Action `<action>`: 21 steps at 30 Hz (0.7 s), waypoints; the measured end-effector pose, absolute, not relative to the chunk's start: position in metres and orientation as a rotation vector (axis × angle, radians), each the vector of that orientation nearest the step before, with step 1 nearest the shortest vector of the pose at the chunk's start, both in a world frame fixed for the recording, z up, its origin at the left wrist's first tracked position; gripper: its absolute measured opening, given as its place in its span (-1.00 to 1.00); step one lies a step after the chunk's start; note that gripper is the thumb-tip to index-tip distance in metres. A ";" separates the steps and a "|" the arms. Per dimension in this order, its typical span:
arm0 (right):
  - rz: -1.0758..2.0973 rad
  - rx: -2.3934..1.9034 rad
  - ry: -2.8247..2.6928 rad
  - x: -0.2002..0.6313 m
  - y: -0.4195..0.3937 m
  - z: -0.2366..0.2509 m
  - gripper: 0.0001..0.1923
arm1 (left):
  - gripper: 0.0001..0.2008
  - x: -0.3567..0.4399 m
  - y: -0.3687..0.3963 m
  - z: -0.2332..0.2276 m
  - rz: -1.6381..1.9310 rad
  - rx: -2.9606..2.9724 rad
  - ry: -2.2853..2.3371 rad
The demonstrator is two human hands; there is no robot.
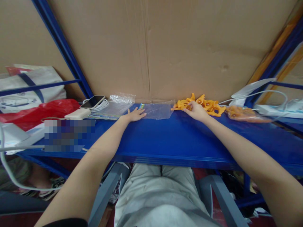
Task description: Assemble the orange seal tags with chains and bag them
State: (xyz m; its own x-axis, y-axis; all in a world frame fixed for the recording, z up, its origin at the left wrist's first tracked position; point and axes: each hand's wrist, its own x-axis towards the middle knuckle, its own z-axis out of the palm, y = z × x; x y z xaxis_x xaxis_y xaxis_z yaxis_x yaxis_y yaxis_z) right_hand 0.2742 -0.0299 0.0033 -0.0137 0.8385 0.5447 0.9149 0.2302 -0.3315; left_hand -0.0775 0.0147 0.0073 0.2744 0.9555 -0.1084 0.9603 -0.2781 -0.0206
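My left hand lies palm down with its fingers spread at the left end of a flat clear plastic bag. A small colourful label shows by its fingertips. Further right, my right hand reaches into a pile of orange plastic pieces with curved, pointed ends and round holes. Its thumb and fingers close around one orange plastic piece at the pile's left side; the fingers partly hide it.
On the blue table, flat plastic packs, a phone, a white cable and a red bag lie left. A bag of orange pieces lies right. Cardboard stands behind; blue posts flank it.
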 end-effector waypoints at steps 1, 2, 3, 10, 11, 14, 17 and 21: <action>-0.069 -1.590 -1.805 0.276 -0.029 0.004 -0.68 | -0.35 -0.078 0.015 0.007 -0.150 2.465 1.858; 0.015 -1.577 -1.751 0.278 -0.028 0.005 -0.68 | -0.35 -0.078 0.014 0.007 -0.148 2.463 1.858; 0.096 -1.570 -1.694 0.279 -0.027 0.007 -0.69 | -0.35 -0.078 0.014 0.008 -0.147 2.461 1.859; 0.352 -1.392 -1.393 0.285 -0.030 0.023 -0.78 | -0.34 -0.080 0.015 0.008 -0.164 2.452 1.849; 0.358 -1.368 -1.362 0.287 -0.030 0.025 -0.79 | -0.34 -0.080 0.016 0.008 -0.157 2.458 1.845; 0.363 -1.319 -1.277 0.293 -0.028 0.029 -0.77 | -0.33 -0.082 0.018 0.006 -0.117 2.473 1.835; 0.370 -1.265 -1.220 0.295 -0.026 0.030 -0.75 | -0.33 -0.083 0.020 0.005 -0.106 2.461 1.835; 0.415 -1.179 -1.248 0.285 -0.030 0.028 -0.72 | -0.34 -0.083 0.019 0.005 -0.102 2.469 1.828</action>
State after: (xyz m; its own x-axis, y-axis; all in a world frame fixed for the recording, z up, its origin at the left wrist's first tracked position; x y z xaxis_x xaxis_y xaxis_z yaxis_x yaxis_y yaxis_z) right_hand 0.2851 -0.0302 0.0277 0.3383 0.7938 0.5055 0.3327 0.4016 -0.8532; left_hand -0.0826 0.0193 0.0046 0.2910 0.9521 -0.0937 0.9566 -0.2909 0.0152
